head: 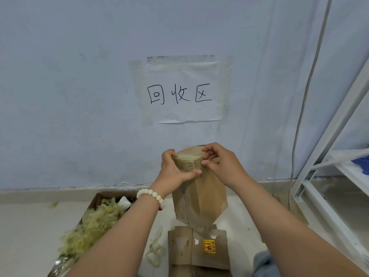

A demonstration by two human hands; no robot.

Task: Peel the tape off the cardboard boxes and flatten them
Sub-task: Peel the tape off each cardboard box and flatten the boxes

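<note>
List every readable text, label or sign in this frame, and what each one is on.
"回收区": handwritten in black on the white paper sheet taped to the wall.
Red and yellow sticker on the flattened cardboard on the floor: it carries print and symbols, too small and blurred to read.
Raised cardboard box: no readable print on the faces shown.

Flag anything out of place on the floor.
Loose tape strips lie on the floor between the scrap box and the flattened cardboard, and a small scrap sits near the wall, left of that box. Both look like misses from the tape pile inside. The held box looks fine.
</note>
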